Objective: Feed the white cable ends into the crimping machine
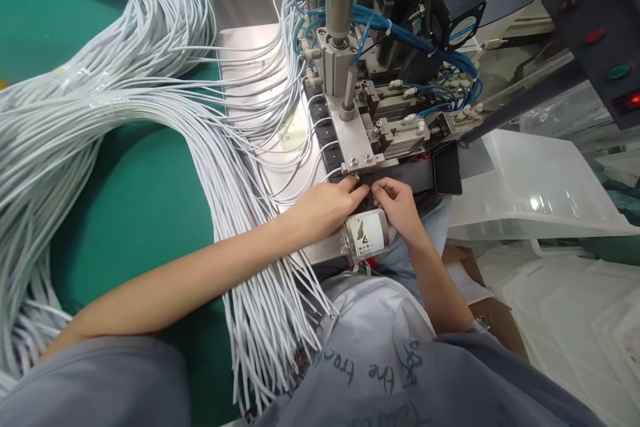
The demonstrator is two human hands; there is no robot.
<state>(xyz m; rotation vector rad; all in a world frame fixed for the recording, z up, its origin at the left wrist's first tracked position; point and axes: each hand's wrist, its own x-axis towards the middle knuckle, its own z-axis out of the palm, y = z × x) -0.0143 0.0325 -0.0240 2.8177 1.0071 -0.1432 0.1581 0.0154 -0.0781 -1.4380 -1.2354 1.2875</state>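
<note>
My left hand [333, 207] reaches in from the left, its fingers bent and pressed together at the front end of a black fixture block [331, 159]. Close beside it, my right hand [399, 205] is closed in a pinch, thumb against index finger. Whatever lies between the fingertips of either hand is too small or hidden to make out. White cables [270, 163] run from the left into the black block, one ending just above my left fingers. A small clear container with a white label [367, 233] sits right below both hands.
The pneumatic press [345, 67], with blue air hoses [395, 28], towers over my hands. Bundled white cables [100, 90] cover much of the green table [150, 173]. A dark phone-like slab [447, 168], a translucent plastic tray [545, 187] and a button panel [600, 47] are at right.
</note>
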